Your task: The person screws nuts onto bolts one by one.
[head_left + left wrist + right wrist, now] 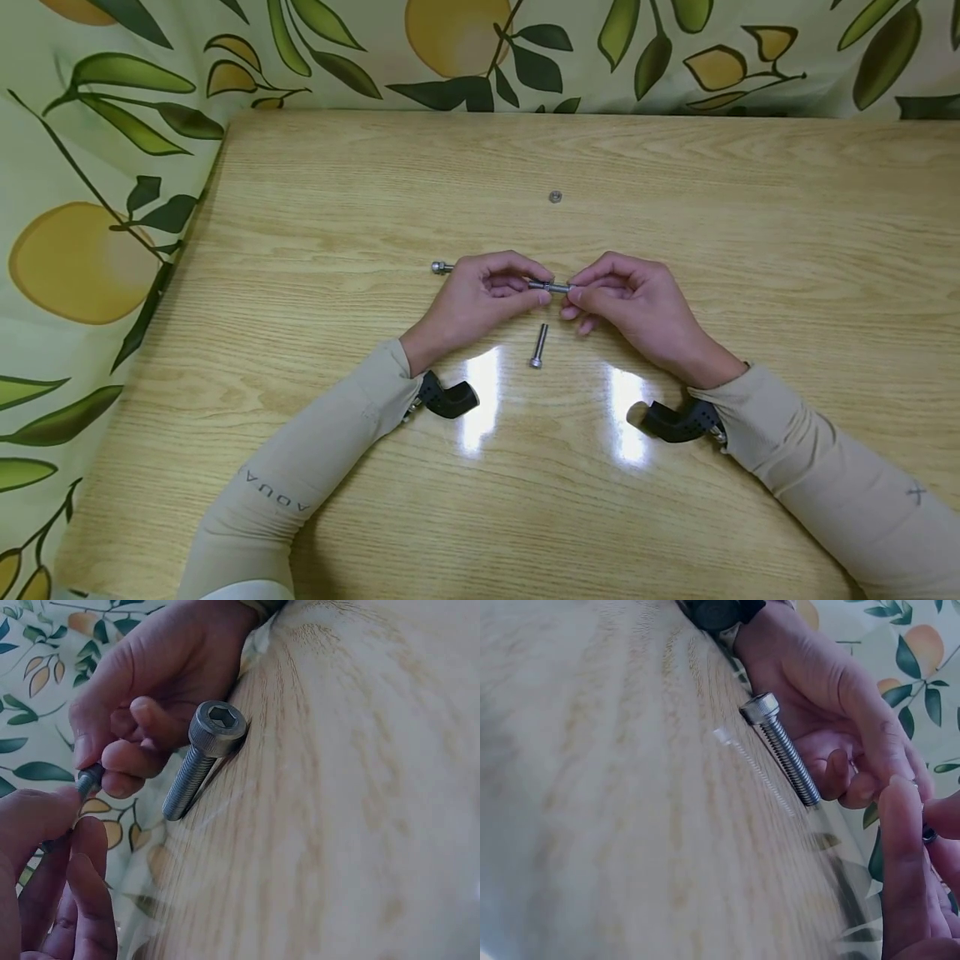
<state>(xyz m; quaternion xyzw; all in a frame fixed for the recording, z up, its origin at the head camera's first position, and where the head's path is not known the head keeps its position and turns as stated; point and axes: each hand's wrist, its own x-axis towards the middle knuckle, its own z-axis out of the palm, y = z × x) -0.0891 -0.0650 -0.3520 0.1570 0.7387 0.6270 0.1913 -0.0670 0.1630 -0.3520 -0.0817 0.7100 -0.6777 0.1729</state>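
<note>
Wood-grain table [360, 467] under everything. Left hand [483, 292] and right hand [637, 304] both in narrow pinch, gripping one slim metal bolt [558, 288] crosswise between fingertips. Loose bolt [538, 346] just nearer the person: silver, threaded, knurled head, hex socket. Another bolt [440, 267] beside left hand, partly hidden. Small grey nut [555, 197] farther back.

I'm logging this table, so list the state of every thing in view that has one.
Left grip: pinching the held bolt
Right grip: pinching the held bolt
Held bolt: pinched by both grips
Near bolt: lying on the table, untouched
Left bolt: partly hidden by left grip
Nut: lying on the table, untouched
</note>
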